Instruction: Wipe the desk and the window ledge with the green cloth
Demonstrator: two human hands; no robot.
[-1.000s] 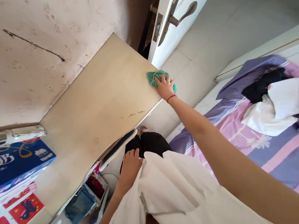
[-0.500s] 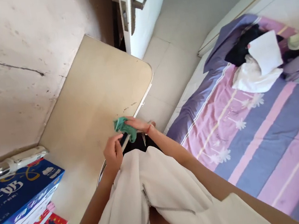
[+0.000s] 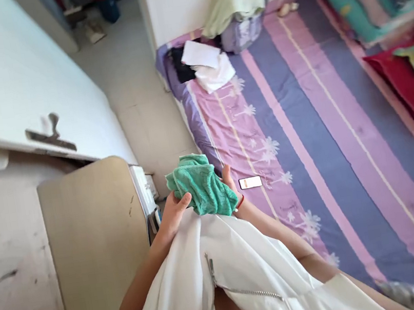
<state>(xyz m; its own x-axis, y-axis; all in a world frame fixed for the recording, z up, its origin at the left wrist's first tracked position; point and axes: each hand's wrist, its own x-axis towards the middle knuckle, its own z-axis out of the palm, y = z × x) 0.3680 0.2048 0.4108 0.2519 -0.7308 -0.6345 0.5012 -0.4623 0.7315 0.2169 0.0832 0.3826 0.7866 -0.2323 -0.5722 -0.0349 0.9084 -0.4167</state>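
The green cloth (image 3: 200, 184) sits bunched in mid-air, close in front of the person's chest, between the table (image 3: 93, 229) and the bed (image 3: 324, 132). The left hand (image 3: 175, 214) has its fingers closed on the cloth's near-left edge, thumb pressed in. The right hand (image 3: 231, 186) clasps the far side, most of its fingers hidden behind the folds (only the tips peek out). The bundle looks loose, so a fold could slide free and drop to the floor (image 3: 136, 98) in the gap below. Its lower edge touches the white top (image 3: 238, 259), and whatever the cloth carries could well rub off there. Just beside the right hand, a phone (image 3: 250, 182) lies on the bed near its edge, and a careless swing of that wrist could knock it off.
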